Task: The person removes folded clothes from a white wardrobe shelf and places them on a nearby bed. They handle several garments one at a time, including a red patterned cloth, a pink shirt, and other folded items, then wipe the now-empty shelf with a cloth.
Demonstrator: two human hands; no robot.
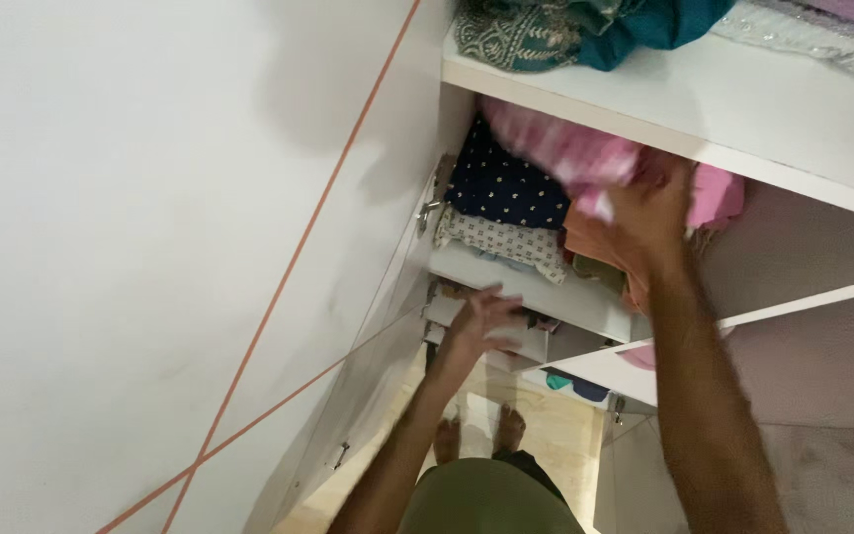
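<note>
Pushing the pink cloth (570,148) my right hand (649,213) grips toward twelve o'clock, I should keep it flat, left hand (481,321) spread wide bracing the shelf (585,302).

- Right hand (649,213), upper centre-right of the frame: arm stretched up and forward, forearm bare, fingers curled closed in a grasp.
- Left hand (481,321), centre: arm extended lower, fingers spread and loosely bent, blurred.

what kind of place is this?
Likely a home bedroom or dressing area: a white wardrobe shelf stacked with folded clothes, right hand on a pink garment, bare feet on the floor.
</note>
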